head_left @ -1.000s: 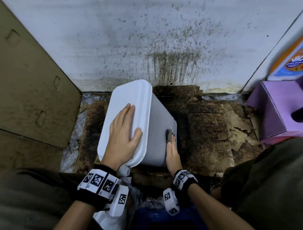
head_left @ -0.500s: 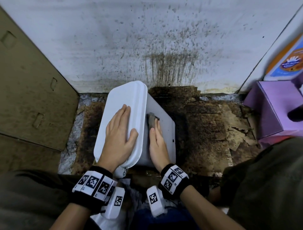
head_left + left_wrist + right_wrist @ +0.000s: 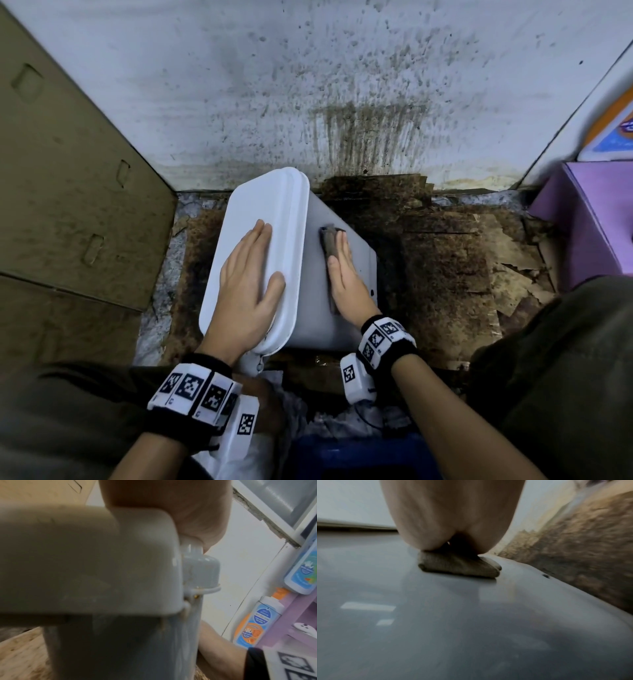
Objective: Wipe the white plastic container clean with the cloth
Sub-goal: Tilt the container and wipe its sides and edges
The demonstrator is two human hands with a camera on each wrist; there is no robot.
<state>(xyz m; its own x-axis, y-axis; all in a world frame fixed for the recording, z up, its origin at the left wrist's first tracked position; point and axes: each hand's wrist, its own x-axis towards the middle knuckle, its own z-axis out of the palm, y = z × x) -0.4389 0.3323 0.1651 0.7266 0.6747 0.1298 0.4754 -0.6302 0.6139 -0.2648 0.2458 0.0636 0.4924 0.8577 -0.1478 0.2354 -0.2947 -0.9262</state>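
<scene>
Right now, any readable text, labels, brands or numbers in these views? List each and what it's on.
None can be read.
Orange-and-blue labelled bottles on the purple shelf: print and a hand logo, too blurred to read.
Orange-and-blue pack at the head view's right edge: print blurred.
Black-and-white square marker tags on the wristbands: coded patterns, no words.
White plastic container: no label visible.
</scene>
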